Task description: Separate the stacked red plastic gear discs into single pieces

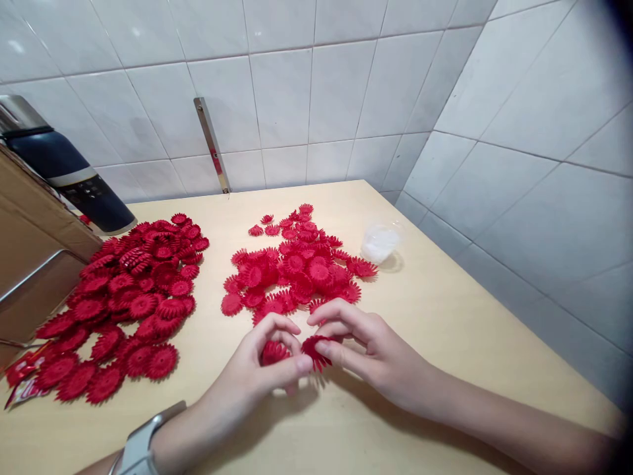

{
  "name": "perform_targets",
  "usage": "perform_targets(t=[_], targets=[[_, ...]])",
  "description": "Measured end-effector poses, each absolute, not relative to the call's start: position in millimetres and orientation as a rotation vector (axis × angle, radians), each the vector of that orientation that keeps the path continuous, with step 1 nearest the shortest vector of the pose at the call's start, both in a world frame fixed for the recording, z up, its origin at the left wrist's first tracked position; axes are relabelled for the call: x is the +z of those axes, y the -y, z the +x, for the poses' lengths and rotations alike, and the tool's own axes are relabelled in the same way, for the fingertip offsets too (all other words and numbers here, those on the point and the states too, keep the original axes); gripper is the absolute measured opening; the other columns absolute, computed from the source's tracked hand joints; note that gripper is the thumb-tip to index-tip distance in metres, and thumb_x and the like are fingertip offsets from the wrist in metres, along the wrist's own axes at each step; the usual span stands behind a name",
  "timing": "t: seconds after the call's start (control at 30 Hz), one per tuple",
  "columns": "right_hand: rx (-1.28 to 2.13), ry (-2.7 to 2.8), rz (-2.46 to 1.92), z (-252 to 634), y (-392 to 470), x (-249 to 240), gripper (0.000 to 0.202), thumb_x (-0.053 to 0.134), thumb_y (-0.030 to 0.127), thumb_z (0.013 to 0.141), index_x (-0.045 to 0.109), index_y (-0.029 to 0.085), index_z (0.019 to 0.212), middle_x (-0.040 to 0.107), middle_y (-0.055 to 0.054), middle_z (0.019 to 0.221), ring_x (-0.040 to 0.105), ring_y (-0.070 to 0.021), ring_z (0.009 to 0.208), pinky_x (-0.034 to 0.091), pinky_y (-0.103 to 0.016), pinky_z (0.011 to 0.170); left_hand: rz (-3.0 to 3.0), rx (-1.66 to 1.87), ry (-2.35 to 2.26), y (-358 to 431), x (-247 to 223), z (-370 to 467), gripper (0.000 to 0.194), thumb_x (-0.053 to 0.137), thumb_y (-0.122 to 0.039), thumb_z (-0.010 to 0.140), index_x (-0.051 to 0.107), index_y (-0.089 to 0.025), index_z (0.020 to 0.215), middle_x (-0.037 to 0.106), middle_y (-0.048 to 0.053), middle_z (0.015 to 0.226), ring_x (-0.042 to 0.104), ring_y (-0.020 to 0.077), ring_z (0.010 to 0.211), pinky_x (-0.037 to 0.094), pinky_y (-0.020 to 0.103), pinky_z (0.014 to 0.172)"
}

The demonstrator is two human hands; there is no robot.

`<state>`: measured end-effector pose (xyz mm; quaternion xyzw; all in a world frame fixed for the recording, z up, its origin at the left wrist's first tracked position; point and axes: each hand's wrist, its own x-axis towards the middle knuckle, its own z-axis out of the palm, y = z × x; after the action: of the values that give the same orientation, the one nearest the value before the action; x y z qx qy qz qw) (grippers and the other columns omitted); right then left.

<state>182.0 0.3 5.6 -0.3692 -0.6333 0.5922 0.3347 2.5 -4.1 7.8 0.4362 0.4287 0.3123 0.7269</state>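
Red flower [311, 346] in a pinch

The right hand [378, 343] pinches the red flower; the left hand [250, 365] curls around a second flower [275, 353]. From them, one pile [295, 264] lies at 12 o'clock, another pile [142, 305] at 10.

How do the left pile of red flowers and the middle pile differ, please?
The left pile looks larger and darker red; the middle pile looks smaller and brighter. The left pile lies beside the cardboard box, the middle pile nearer the clear container. Both hold fringed flower pieces.
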Motion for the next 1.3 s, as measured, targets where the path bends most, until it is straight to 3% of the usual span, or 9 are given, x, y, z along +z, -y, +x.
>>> perform_targets(t=[0.23,0.37,0.47,0.7,1.3], targets=[[1.462,1.783,-0.957,180.2,2.4,5.5,0.008,0.052,0.022,0.082,0.047,0.022,0.088,0.061,-0.001,0.080,0.061,-0.0146,0.074,0.047,-0.026,0.064,1.382,0.671,-1.104,2.1,12.5,1.6,0.011,0.060,-0.023,0.074,0.069,-0.017,0.075,0.064,0.002,0.070,0.052,0.0124,0.061,0.039,0.022,0.057],[1.117,1.835,-1.187,179.8,3.5,2.2,0.016,0.059,0.021,0.073,0.043,0.021,0.070,0.044,0.005,0.058,0.042,-0.0101,0.051,0.034,-0.022,0.047,1.437,0.675,-1.185,3.2,12.0,2.3,0.010,0.060,-0.021,0.074,0.069,-0.016,0.072,0.068,0.003,0.071,0.054,0.0131,0.061,0.041,0.021,0.056],[1.136,1.795,-1.288,179.0,4.4,0.2,0.027,0.058,0.020,0.072,0.037,0.020,0.055,0.034,0.007,0.049,0.032,-0.0081,0.046,0.025,-0.022,0.044,1.502,0.730,-1.209,5.6,11.3,2.2,0.010,0.061,-0.021,0.074,0.069,-0.017,0.076,0.069,0.004,0.075,0.058,0.0155,0.068,0.044,0.022,0.060],[1.804,1.338,-1.080,176.0,0.8,-1.5,0.022,0.057,0.036,0.077,0.056,0.016,0.068,0.051,0.003,0.052,0.046,-0.0081,0.043,0.035,-0.021,0.042,1.535,0.753,-1.224,5.9,9.2,1.4,0.010,0.061,-0.024,0.075,0.069,-0.018,0.077,0.068,0.003,0.071,0.058,0.0146,0.063,0.044,0.022,0.058],[1.934,1.209,-0.944,177.8,-0.1,-5.8,0.021,0.060,0.033,0.077,0.053,0.015,0.069,0.054,0.002,0.058,0.048,-0.0078,0.047,0.037,-0.019,0.041,1.587,0.746,-1.177,7.8,7.9,1.5,0.009,0.060,-0.022,0.077,0.068,-0.020,0.078,0.069,0.001,0.073,0.059,0.0130,0.066,0.044,0.019,0.060]])
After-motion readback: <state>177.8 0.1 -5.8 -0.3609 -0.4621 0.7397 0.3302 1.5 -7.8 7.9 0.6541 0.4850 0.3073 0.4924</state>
